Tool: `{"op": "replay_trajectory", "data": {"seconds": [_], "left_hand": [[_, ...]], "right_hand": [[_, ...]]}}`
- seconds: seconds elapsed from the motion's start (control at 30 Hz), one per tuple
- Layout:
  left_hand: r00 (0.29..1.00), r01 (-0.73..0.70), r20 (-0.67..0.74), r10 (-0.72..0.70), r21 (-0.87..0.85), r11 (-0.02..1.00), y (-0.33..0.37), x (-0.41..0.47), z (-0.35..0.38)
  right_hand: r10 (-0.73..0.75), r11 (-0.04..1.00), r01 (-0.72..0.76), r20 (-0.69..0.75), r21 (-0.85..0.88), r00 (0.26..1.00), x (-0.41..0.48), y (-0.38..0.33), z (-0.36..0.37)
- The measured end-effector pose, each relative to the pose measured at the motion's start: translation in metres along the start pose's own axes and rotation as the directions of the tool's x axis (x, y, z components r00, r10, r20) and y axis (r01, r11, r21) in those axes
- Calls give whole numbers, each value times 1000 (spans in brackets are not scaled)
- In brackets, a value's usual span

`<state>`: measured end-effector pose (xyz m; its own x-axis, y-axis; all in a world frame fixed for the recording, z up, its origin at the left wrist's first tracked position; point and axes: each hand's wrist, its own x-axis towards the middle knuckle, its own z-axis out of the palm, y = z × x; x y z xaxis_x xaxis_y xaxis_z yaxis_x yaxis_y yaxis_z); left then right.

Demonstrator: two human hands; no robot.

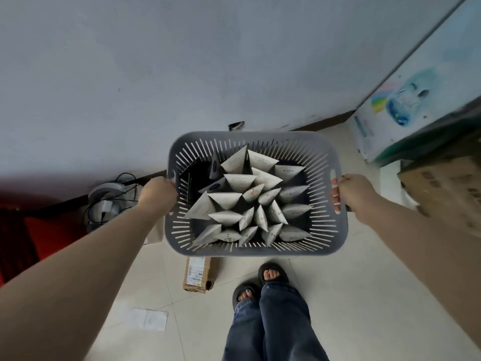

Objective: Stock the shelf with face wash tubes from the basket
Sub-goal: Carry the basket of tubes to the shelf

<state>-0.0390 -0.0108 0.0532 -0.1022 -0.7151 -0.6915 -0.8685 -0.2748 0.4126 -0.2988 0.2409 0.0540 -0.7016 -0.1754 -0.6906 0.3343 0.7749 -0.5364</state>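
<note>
Currently left hand (158, 192) and right hand (350, 190) each grip a side handle of the grey basket (250, 250), carried above the floor, full of face wash tubes (250, 201). Transport step; no shelf in view. Next: set it down, free one hand.

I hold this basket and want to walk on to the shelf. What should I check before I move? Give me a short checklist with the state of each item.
1. Left hand grips a basket handle: ok.
2. Right hand grips the other handle: ok.
3. Tubes all inside, none over the rim: ok.
4. Path clear: not ok, a box and a paper lie on the floor.
5. Shelf in sight: not ok, no shelf shows in this view.
6. Shelf has free room: cannot tell.
</note>
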Motion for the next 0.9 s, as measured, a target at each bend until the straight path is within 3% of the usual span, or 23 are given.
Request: {"op": "replay_trajectory", "data": {"seconds": [0.03, 0.33, 0.53, 0.9], "left_hand": [[998, -69, 17, 68, 103, 992, 8, -8, -2], [911, -408, 155, 382, 205, 890, 100, -80, 40], [819, -564, 335, 466, 321, 760, 164, -152, 105], [637, -759, 525, 564, 301, 577, 254, -331, 282]], "right_hand": [[3, 1000, -3, -19, 11, 1000, -9, 4, -12], [96, 983, -63, -192, 172, 977, -78, 61, -130], [202, 938, -104, -277, 331, 939, -117, 118, -219], [352, 843, -115, -378, 525, 856, -193, 258, -404]]}}
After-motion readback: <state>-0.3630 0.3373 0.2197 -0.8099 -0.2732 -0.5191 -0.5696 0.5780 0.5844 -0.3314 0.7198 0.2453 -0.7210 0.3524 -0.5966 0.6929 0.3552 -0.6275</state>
